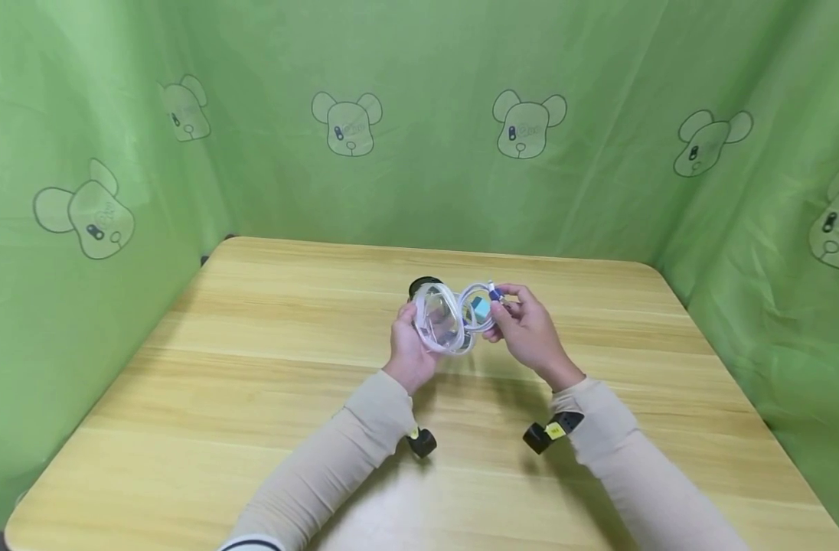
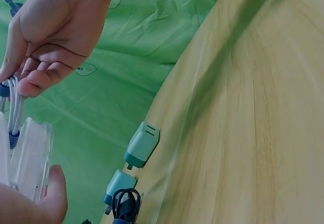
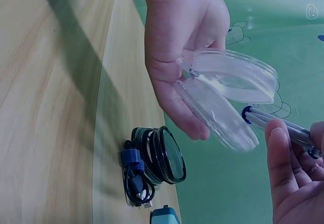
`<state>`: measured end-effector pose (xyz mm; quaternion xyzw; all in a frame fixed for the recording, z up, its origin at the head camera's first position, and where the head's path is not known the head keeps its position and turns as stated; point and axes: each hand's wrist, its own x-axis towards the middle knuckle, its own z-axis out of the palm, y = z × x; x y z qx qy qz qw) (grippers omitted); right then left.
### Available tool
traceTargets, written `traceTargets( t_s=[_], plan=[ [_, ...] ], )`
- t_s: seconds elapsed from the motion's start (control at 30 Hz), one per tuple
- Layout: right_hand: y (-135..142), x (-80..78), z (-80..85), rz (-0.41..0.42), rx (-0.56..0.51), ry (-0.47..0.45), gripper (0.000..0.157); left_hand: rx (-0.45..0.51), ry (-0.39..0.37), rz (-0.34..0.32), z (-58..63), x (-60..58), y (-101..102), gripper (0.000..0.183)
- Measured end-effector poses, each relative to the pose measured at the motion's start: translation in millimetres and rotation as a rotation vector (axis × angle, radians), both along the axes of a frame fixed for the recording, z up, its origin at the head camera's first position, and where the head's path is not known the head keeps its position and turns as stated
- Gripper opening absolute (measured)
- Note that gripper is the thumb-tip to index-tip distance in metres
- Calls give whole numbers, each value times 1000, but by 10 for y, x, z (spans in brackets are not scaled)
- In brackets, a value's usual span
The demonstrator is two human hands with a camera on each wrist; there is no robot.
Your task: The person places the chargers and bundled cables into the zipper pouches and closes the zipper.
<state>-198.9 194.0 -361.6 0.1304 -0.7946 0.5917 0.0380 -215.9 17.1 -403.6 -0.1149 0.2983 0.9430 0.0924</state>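
My left hand (image 1: 411, 356) holds a clear round zip case (image 3: 217, 115), its two halves spread apart like a clam. Beside the case, my right hand (image 1: 533, 333) pinches a coiled white cable (image 3: 286, 127) bound with blue ties. In the left wrist view the cable's lower end overlaps the case's opening; in the right wrist view its tied end lies just beside the case's edge. Whether the two touch, I cannot tell.
Two teal plug chargers (image 2: 142, 144) sit on the wood-grain table (image 1: 254, 398) beyond the hands. Near them lie a coiled black cable (image 3: 136, 188) with a blue tie and a stack of round black-rimmed glass discs (image 3: 169, 155). Green curtains (image 1: 419, 199) surround the table.
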Motion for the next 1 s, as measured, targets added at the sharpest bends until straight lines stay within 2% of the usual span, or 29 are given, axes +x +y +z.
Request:
traceTargets(
  t_s=[0.67, 1.0],
  plan=[
    [0, 7, -49, -17, 79, 8, 37, 36, 9, -5, -3, 11, 35, 28],
    [-31, -6, -71, -17, 86, 25, 32, 57, 24, -17, -11, 14, 74, 39]
  ],
)
